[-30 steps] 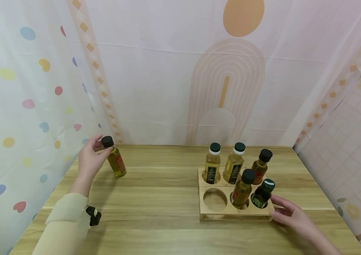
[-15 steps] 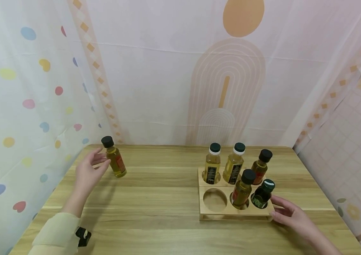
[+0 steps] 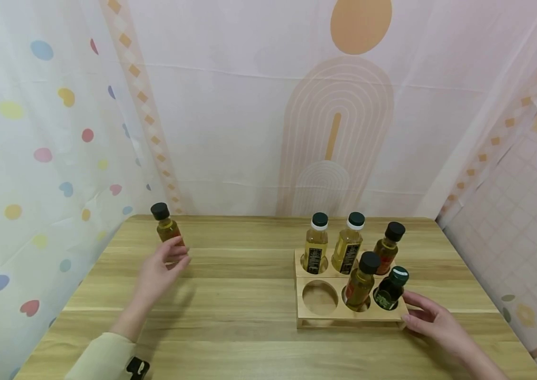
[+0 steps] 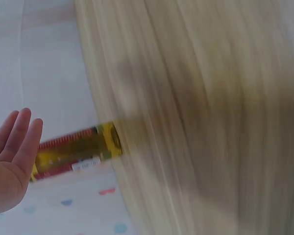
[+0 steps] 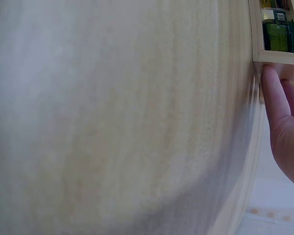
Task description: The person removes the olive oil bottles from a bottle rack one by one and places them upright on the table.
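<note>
1. Lone bottle (image 3: 168,228) stands upright on the table's (image 3: 240,301) left;
2. left hand (image 3: 161,270) is before it, fingers loose, gripping nothing; contact is unclear;
3. right hand (image 3: 433,324) rests its fingers against the rack's (image 3: 340,313) end, probably steadying it;
4. rack holes keep five other bottles (image 3: 360,287) apart.

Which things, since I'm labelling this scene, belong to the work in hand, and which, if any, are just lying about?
Likely part of the work:
left hand
lone black-capped bottle near it
right hand, touching the wooden rack
five bottles set in the rack

Only the setting:
wooden table
patterned curtains
</note>
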`<state>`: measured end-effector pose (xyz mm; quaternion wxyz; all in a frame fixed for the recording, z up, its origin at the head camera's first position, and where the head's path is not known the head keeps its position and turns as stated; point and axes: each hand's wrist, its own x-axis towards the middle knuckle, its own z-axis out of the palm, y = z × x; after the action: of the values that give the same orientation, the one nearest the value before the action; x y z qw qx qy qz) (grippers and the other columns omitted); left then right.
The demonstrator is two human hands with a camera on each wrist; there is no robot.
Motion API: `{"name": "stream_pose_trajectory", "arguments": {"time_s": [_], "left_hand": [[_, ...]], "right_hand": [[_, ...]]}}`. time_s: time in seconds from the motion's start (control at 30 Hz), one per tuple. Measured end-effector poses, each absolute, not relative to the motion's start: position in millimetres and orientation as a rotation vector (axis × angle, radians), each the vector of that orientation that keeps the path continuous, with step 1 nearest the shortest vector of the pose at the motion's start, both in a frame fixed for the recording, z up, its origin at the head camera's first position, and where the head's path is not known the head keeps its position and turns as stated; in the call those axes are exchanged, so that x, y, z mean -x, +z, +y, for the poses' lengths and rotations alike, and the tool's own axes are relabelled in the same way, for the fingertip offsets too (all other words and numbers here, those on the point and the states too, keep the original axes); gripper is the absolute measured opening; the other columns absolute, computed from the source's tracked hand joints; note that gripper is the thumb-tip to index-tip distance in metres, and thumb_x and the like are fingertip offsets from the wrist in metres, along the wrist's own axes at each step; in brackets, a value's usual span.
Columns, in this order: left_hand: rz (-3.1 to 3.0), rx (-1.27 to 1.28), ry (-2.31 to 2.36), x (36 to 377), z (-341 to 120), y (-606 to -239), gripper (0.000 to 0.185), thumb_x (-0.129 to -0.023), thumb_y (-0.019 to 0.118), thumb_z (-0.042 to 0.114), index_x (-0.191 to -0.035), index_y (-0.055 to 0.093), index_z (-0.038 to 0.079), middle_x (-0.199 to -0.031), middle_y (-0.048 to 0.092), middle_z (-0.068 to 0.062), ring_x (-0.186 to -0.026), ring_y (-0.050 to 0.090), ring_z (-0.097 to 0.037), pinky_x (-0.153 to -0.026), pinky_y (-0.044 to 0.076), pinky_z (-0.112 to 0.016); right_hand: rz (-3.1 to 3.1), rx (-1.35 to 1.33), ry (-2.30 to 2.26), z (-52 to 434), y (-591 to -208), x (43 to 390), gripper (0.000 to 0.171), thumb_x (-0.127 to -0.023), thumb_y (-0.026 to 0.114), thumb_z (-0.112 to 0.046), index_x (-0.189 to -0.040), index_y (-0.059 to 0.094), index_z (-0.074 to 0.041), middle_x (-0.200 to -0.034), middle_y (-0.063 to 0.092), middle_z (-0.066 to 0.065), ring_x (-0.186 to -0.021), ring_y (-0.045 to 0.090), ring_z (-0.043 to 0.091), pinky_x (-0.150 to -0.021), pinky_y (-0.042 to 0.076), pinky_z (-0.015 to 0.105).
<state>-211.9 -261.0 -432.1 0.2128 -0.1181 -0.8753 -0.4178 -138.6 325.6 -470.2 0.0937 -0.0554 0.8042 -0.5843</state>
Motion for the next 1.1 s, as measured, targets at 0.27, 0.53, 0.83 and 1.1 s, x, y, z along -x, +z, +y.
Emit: {"name": "stream_pose_trajectory", "arguments": {"time_s": [0.27, 0.53, 0.83, 1.1], "left_hand": [[-2.479, 0.445, -1.290, 211, -227, -441, 0.053, -0.088, 0.070, -0.006, -0.136, 0.050, -0.007, -0.108, 0.069, -0.023, -0.092, 0.068, -0.034, -0.076, 0.059, -0.035], [-2.475, 0.529, -1.480, 209, -189, -450, 0.057, -0.087, 0.071, -0.007, -0.139, 0.049, -0.007, -0.111, 0.067, -0.025, -0.095, 0.068, -0.032, -0.081, 0.058, -0.035], [-2.523, 0.659, -1.576, 204, -150, -450, 0.059, -0.090, 0.072, 0.001, -0.142, 0.046, -0.004, -0.115, 0.066, -0.024, -0.099, 0.067, -0.030, -0.085, 0.056, -0.035], [-2.543, 0.780, -1.592, 201, -120, -451, 0.061, -0.090, 0.073, 0.010, -0.143, 0.045, -0.005, -0.119, 0.065, -0.022, -0.102, 0.066, -0.032, -0.089, 0.054, -0.048]], "right_hand": [[2.390, 0.176, -1.727, 326, -471, 138, 0.059, -0.096, 0.064, -0.009, -0.145, 0.037, 0.012, -0.145, 0.031, 0.042, -0.103, 0.058, -0.004, -0.083, 0.055, 0.026], [2.403, 0.140, -1.734, 325, -472, 138, 0.058, -0.095, 0.067, -0.010, -0.145, 0.041, 0.007, -0.145, 0.033, 0.041, -0.103, 0.059, -0.002, -0.083, 0.055, 0.026], [2.381, 0.120, -1.733, 325, -472, 138, 0.063, -0.095, 0.066, -0.011, -0.145, 0.036, 0.012, -0.146, 0.031, 0.040, -0.102, 0.057, -0.005, -0.084, 0.055, 0.026], [2.376, 0.116, -1.729, 326, -473, 139, 0.065, -0.096, 0.065, -0.011, -0.146, 0.032, 0.014, -0.147, 0.029, 0.040, -0.102, 0.056, -0.006, -0.084, 0.054, 0.026]]}}
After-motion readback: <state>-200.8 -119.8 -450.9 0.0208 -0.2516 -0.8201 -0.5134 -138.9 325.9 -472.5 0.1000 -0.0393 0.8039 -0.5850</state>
